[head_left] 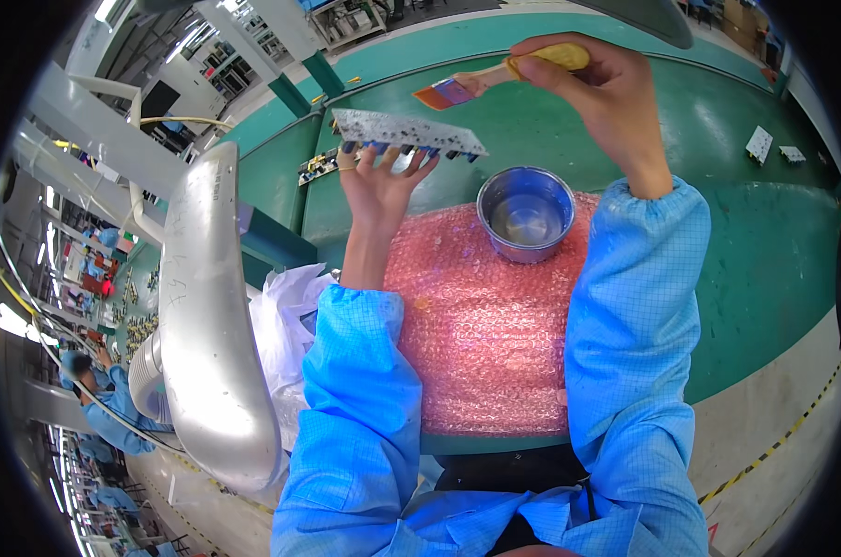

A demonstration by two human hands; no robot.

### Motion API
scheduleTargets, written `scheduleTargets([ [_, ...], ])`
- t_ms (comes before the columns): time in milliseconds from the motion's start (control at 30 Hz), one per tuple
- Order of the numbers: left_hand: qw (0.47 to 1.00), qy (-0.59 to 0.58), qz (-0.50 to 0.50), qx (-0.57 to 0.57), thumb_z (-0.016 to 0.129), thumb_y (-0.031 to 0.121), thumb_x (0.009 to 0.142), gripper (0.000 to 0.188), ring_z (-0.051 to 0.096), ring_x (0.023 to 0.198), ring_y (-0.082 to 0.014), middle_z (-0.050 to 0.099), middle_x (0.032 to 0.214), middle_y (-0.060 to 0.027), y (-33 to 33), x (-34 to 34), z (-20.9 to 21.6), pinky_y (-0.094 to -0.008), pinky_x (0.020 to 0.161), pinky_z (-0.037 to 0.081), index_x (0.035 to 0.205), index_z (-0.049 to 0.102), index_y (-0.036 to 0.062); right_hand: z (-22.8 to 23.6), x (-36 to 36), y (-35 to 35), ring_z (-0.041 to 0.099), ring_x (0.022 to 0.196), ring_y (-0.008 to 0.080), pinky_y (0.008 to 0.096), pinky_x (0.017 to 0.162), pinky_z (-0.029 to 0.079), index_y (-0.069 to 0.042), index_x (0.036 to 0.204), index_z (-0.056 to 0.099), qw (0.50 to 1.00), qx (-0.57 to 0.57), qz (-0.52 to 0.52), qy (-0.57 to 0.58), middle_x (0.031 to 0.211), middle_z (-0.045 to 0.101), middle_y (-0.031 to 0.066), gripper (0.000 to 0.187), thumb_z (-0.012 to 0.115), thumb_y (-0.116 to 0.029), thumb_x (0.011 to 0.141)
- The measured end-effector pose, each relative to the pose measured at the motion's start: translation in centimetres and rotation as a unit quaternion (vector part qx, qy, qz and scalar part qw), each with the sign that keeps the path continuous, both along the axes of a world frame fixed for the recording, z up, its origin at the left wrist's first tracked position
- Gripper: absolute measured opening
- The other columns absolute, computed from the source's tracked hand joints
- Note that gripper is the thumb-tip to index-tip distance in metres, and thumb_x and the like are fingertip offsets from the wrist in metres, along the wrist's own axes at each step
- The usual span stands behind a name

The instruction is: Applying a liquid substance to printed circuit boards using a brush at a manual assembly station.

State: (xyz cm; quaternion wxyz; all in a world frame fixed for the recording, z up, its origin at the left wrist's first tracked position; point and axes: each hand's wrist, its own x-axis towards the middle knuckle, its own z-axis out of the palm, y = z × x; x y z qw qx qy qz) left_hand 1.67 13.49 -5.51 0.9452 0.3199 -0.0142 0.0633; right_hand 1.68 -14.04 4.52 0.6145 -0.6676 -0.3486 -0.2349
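My left hand (378,186) holds up a circuit board (406,130) from beneath, its pale speckled face tilted upward and its dark components hanging on the underside. In my right hand (606,88) is a flat brush (481,79) with a yellow handle, pinched between fingers and thumb. The brush's orange bristles point left, above the board and apart from it. Between my forearms, a round metal bowl (526,212) with some clear liquid stands on pink bubble wrap (481,343).
A large silver fume hood (211,316) stands close on my left, beside a white plastic bag (286,325). More boards (320,165) lie at the far left of the green table (745,251), with two small pale boards (759,144) at far right. A co-worker (109,399) sits beyond the hood.
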Motion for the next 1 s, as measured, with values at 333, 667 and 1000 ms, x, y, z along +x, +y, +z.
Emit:
scheduleTargets([
  [333, 0.980, 0.111, -0.168, 0.006, 0.048, 0.041, 0.095, 0.062, 0.042, 0.125, -0.0480, 0.029, 0.147, -0.0206, -1.3, 5.3, -3.8, -0.0649, 0.104, 0.036, 0.141, 0.028, 0.0052, -0.1, 0.1, -1.3, 0.063, 0.083, 0.0089, 0.0235, 0.074, 0.051, -0.002, 0.100, 0.071, 0.999, 0.020, -0.043, 0.001, 0.092, 0.071, 0.0042, 0.016, 0.072, -0.011, 0.087],
  [667, 0.465, 0.003, 0.251, 0.849, 0.070, 0.034, 0.071, 0.040, 0.059, 0.101, -0.0406, 0.061, 0.103, -0.0256, 7.0, 13.2, -5.9, -0.0472, 0.089, 0.049, 0.101, 0.068, 0.0072, 0.4, -0.5, -0.5, 0.064, 0.083, 0.0098, 0.0237, 0.076, 0.051, -0.002, 0.098, 0.071, 0.998, 0.005, -0.060, 0.006, 0.091, 0.071, 0.0039, 0.014, 0.071, -0.010, 0.087],
  [1000, 0.330, 0.240, 0.177, 0.896, 0.053, 0.069, 0.080, 0.079, 0.041, 0.122, -0.0537, 0.039, 0.137, -0.0306, 12.6, 14.1, -5.3, -0.0571, 0.101, 0.038, 0.128, 0.057, 0.0069, 0.2, 0.2, 0.1, 0.067, 0.077, 0.0171, 0.0289, 0.072, 0.055, -0.005, 0.091, 0.071, 0.995, -0.013, -0.082, -0.055, 0.083, 0.070, 0.0090, 0.016, 0.075, -0.017, 0.081],
])
